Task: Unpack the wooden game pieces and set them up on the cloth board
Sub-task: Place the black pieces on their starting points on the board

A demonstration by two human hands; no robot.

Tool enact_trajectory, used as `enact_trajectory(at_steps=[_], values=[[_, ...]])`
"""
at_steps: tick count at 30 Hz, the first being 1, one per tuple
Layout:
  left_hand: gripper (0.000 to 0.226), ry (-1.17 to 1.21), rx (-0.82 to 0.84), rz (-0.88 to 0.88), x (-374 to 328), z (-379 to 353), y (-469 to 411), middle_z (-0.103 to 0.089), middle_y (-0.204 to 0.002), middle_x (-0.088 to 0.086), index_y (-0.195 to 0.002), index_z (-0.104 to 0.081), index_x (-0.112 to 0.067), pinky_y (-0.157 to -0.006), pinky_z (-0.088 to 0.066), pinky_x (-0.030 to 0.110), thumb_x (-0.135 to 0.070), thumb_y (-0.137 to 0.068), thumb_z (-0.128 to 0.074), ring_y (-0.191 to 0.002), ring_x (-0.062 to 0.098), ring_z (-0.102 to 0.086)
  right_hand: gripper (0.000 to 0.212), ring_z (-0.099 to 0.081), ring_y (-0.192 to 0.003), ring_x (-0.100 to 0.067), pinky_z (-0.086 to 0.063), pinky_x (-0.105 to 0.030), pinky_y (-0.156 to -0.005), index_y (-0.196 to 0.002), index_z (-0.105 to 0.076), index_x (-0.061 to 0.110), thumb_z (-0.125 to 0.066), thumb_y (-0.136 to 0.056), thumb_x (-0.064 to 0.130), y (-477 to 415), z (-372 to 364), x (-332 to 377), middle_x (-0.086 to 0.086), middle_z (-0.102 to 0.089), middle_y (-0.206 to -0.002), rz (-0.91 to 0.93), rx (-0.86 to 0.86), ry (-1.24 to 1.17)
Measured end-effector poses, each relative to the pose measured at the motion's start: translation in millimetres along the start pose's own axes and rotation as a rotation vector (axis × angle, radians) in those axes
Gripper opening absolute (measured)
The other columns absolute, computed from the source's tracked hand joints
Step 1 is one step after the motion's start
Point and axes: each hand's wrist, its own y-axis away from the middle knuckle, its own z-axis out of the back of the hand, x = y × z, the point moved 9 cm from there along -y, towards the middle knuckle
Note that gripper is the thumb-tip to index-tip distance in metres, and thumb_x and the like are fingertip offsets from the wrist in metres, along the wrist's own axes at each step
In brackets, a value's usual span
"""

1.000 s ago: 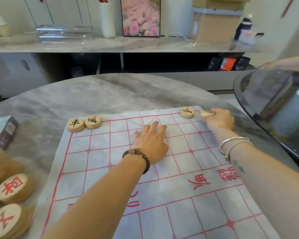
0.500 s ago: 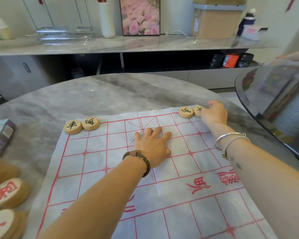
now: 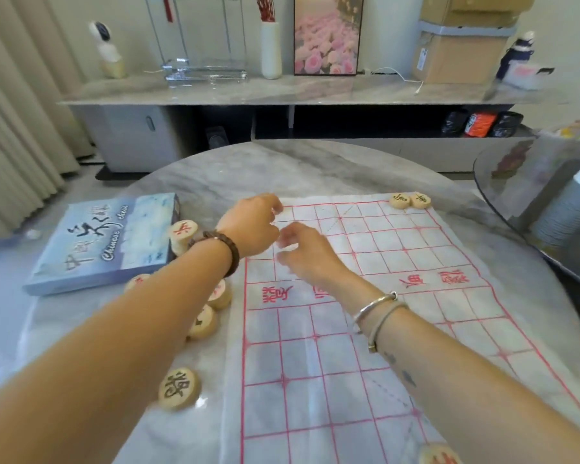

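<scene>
Left hand (image 3: 252, 226), fingers curled, covered the upper-left corner of the white red-gridded cloth board (image 3: 315, 380), prob. seating a piece; can't tell if it gripped one. Right hand (image 3: 303, 251) hung loose & empty just beside it. Two round tan wooden game pieces (image 3: 410, 200) sat at the board's upper-right corner; spare wooden discs (image 3: 179, 388) & a blue cardboard game box (image 3: 108, 242) lay centre-left, the left forearm (image 3: 131, 329) partly blocking them.

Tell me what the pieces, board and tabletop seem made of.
Pieces: pale wood, matte, going by the tan faces and thick disc edges with inked characters. Board: thin white cloth, matte; it shows creases and printed red lines. Tabletop: grey veined stone or stone-look slab, smooth with a soft sheen.
</scene>
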Motion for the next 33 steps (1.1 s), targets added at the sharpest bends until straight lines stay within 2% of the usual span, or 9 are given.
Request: enact_trajectory(at_steps=[2, 4, 6, 8, 14, 18, 22, 28, 33], values=[[0.041, -0.005, 0.031, 0.046, 25, 11, 26, -0.061, -0.122, 0.003, -0.127, -0.050, -0.016, -0.094, -0.042, 0.030, -0.005, -0.088, -0.049, -0.113, 0.024, -0.055, 0.024, -0.055, -0.094, -0.022, -0.044, -0.027, -0.077, -0.106, -0.058, 0.013, -0.057, -0.084, 0.004, 27, -47, 19, -0.004, -0.059, -0.103, 0.037, 0.125, 0.046], [0.038, -0.018, 0.028, 0.080, 47, 20, 49, -0.061, -0.122, 0.007, -0.125, -0.051, -0.015, -0.097, -0.043, 0.034, -0.005, -0.088, -0.048, -0.114, 0.027, -0.054, 0.034, -0.054, -0.111, -0.024, -0.041, -0.025, -0.087, -0.118, -0.055, 0.009, -0.059, -0.085, 0.008, 44, -86, 24, -0.008, -0.059, -0.120, 0.042, 0.227, 0.217], [0.037, -0.020, 0.032, 0.109, 66, 25, 68, -0.058, -0.124, 0.009, -0.125, -0.051, -0.014, -0.096, -0.042, 0.033, -0.009, -0.089, -0.048, -0.115, 0.028, -0.053, 0.047, -0.048, -0.122, -0.026, -0.039, -0.029, -0.096, -0.130, -0.047, 0.009, -0.059, -0.085, 0.009, 54, -111, 19, -0.011, -0.050, -0.132, 0.039, 0.283, 0.391], [0.036, -0.024, 0.044, 0.138, 86, 29, 86, -0.057, -0.124, 0.010, -0.126, -0.050, -0.013, -0.094, -0.042, 0.033, -0.011, -0.090, -0.050, -0.114, 0.028, -0.053, 0.052, -0.047, -0.122, -0.028, -0.040, -0.033, -0.097, -0.132, -0.042, 0.010, -0.060, -0.083, 0.010, 61, -125, 12, -0.011, -0.046, -0.134, -0.001, 0.282, 0.471], [0.038, -0.012, 0.011, 0.254, 139, 33, 122, -0.057, -0.126, 0.013, -0.127, -0.049, -0.010, -0.097, -0.041, 0.036, -0.004, -0.090, -0.043, -0.118, 0.031, -0.051, 0.023, -0.053, -0.113, -0.033, -0.041, -0.032, -0.078, -0.106, -0.049, 0.010, -0.052, -0.084, 0.015, 75, -139, -2, -0.011, -0.056, -0.115, -0.174, 0.212, 0.507], [0.042, -0.057, 0.126, 0.286, 159, 9, 131, -0.046, -0.135, 0.016, -0.131, -0.044, -0.005, -0.104, -0.039, 0.038, -0.003, -0.089, -0.042, -0.126, 0.031, -0.044, 0.052, -0.047, -0.122, -0.032, -0.043, -0.037, -0.094, -0.133, -0.037, 0.011, -0.055, -0.084, 0.011, 71, -133, 16, -0.010, -0.040, -0.136, -0.071, 0.110, 0.580], [0.051, -0.070, 0.217, 0.339, 177, -12, 135, -0.039, -0.138, 0.015, -0.137, -0.036, -0.005, -0.101, -0.039, 0.036, -0.010, -0.088, -0.051, -0.127, 0.031, -0.043, 0.052, -0.039, -0.127, -0.029, -0.043, -0.039, -0.091, -0.134, -0.036, 0.015, -0.053, -0.086, 0.008, 67, -141, 35, -0.003, -0.033, -0.144, 0.144, 0.161, 0.778], [0.057, -0.004, 0.292, 0.345, 186, -29, 135, -0.036, -0.140, 0.015, -0.140, -0.032, -0.008, -0.100, -0.038, 0.034, -0.022, -0.090, -0.055, -0.127, 0.030, -0.042, 0.054, -0.039, -0.127, -0.029, -0.044, -0.041, -0.090, -0.135, -0.035, 0.017, -0.056, -0.085, 0.008, 55, -153, 30, -0.003, -0.029, -0.146, 0.165, 0.273, 0.855], [0.077, 0.070, 0.151, 0.434, 190, -15, 139, -0.023, -0.136, 0.015, -0.137, -0.023, -0.003, -0.099, -0.039, 0.038, -0.036, -0.081, -0.065, -0.124, 0.035, -0.043, 0.045, -0.042, -0.125, -0.028, -0.044, -0.040, -0.089, -0.128, -0.041, 0.015, -0.057, -0.086, 0.010, 50, -155, 37, -0.004, -0.037, -0.138, 0.248, 0.309, 0.973]])
